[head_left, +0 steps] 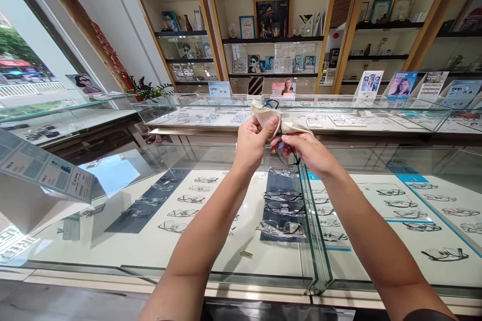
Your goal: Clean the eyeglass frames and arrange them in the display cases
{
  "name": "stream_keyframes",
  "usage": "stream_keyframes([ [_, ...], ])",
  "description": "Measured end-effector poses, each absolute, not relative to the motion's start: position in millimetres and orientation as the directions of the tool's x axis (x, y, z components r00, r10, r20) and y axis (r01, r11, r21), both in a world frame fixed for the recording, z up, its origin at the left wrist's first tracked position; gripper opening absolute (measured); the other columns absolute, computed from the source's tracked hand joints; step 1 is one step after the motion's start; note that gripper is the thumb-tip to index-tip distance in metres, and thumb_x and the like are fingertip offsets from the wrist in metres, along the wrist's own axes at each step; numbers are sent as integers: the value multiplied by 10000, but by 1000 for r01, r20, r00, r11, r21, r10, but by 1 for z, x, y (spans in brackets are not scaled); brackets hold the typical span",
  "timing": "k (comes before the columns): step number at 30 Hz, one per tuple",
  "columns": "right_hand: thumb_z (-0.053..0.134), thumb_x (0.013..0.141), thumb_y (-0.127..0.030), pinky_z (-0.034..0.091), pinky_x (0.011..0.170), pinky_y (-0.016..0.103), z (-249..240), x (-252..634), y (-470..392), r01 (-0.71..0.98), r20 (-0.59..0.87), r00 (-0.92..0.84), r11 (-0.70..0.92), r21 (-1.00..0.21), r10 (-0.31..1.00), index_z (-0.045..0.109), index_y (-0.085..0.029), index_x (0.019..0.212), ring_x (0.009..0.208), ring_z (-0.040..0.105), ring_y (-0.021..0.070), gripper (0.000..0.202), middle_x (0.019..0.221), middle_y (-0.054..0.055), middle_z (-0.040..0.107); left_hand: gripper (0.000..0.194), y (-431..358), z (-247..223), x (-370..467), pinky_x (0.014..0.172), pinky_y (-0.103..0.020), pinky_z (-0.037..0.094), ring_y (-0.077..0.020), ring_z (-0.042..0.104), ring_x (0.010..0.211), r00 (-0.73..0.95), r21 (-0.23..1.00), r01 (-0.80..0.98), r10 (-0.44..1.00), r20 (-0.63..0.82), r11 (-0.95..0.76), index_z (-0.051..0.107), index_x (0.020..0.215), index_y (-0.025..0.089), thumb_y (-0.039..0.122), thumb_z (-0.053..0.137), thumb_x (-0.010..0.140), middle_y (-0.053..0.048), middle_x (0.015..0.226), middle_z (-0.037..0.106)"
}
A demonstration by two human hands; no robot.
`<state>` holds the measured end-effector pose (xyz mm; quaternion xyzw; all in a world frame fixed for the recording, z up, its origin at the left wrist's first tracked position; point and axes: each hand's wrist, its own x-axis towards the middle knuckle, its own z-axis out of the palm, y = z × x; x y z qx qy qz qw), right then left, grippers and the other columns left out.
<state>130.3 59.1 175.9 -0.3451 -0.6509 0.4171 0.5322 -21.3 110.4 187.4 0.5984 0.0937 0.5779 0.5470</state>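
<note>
Holding a pair of glasses [289, 157] and a pale cloth [266, 116] above the glass case [271, 258], the two hands are meeting over its far edge. The left hand [253, 141] is closing on the cloth, its thumb pressing from the near side, and the cloth is wrapping over the part of the glasses between the hands, so which part that hand is gripping underneath cannot be told. The right hand [311, 150] is pinching the glasses with thumb and fingers near their middle, while another fold of cloth is lying along its upper side.

Relative to the glass case, the glasses are hanging clear of the top, with their long axis slanting: one end is showing beyond the left thumb, higher and farther off, and one dark-rimmed lens is dropping below the right fingers, lower and closer to the case. That lower lens is sitting nearer the right hand; the upper end is sitting nearer the left.

Inside the glass case, directly under the hands, more frames [284, 209] are lying in a column on a dark mat [282, 184], and a small tag [246, 254] is resting near the front edge. On the left of the case top, a folded card [48, 170] is standing. Beyond the case, a second counter [167, 119] is running crosswise.
</note>
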Motion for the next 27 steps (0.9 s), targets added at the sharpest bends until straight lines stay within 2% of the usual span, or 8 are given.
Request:
stream_keyframes([
  [5, 669, 950, -492, 449, 750, 353, 177, 128, 60, 9, 395, -194, 404, -915, 898, 827, -232, 923, 736, 489, 168, 305, 906, 46, 759, 590, 114, 186, -18, 380, -227, 374, -67, 429, 422, 300, 767, -537, 771, 562, -350, 591, 841, 224, 711, 914, 764, 81, 570, 507],
  [8, 675, 943, -471, 452, 757, 356, 180, 129, 58, -5, 396, -207, 404, -915, 894, 827, -229, 895, 750, 511, 171, 290, 913, 52, 772, 577, 121, 186, -24, 428, -243, 431, -89, 483, 444, 366, 789, -528, 755, 544, -313, 611, 821, 218, 738, 862, 812, 61, 564, 548],
  [11, 675, 950, -435, 451, 759, 348, 182, 134, 57, -13, 404, -210, 411, -912, 890, 835, -230, 891, 789, 554, 177, 267, 915, 58, 786, 521, 129, 188, -34, 628, -261, 568, -135, 661, 634, 448, 811, -508, 716, 535, -288, 692, 888, 195, 651, 925, 791, 14, 696, 686],
  [13, 671, 960, -423, 452, 768, 342, 182, 139, 58, -5, 405, -211, 414, -910, 890, 842, -231, 912, 819, 578, 180, 261, 922, 58, 797, 481, 132, 191, -41, 777, -260, 594, -154, 722, 791, 478, 815, -506, 694, 539, -284, 723, 932, 178, 532, 993, 750, -13, 802, 746],
  [15, 668, 964, -426, 456, 778, 340, 181, 141, 59, -5, 407, -209, 415, -910, 889, 841, -235, 928, 823, 584, 179, 260, 921, 53, 799, 475, 133, 193, -45, 844, -259, 587, -156, 732, 858, 487, 811, -507, 679, 549, -292, 733, 988, 173, 419, 1033, 712, -26, 874, 774],
  [19, 663, 970, -441, 463, 782, 344, 180, 140, 58, -50, 409, -216, 408, -912, 887, 813, -239, 884, 784, 562, 173, 266, 885, 41, 781, 564, 132, 190, -43, 795, -270, 576, -164, 729, 841, 440, 784, -483, 667, 602, -390, 723, 1111, 185, 374, 1042, 686, -42, 970, 798],
  [24, 647, 979, -404, 465, 795, 351, 180, 135, 56, -17, 423, -297, 438, -899, 856, 799, -224, 831, 774, 549, 170, 278, 893, 51, 782, 491, 131, 182, -31, 759, -260, 551, -154, 702, 810, 265, 727, -462, 704, 659, -507, 727, 978, 173, 527, 984, 754, -36, 912, 775],
  [27, 638, 984, -375, 464, 810, 353, 182, 134, 55, 9, 434, -325, 462, -887, 840, 809, -219, 823, 783, 555, 171, 282, 892, 51, 781, 494, 131, 181, -28, 715, -253, 523, -141, 669, 763, 191, 729, -479, 753, 630, -489, 725, 889, 182, 636, 906, 817, -5, 815, 722],
])
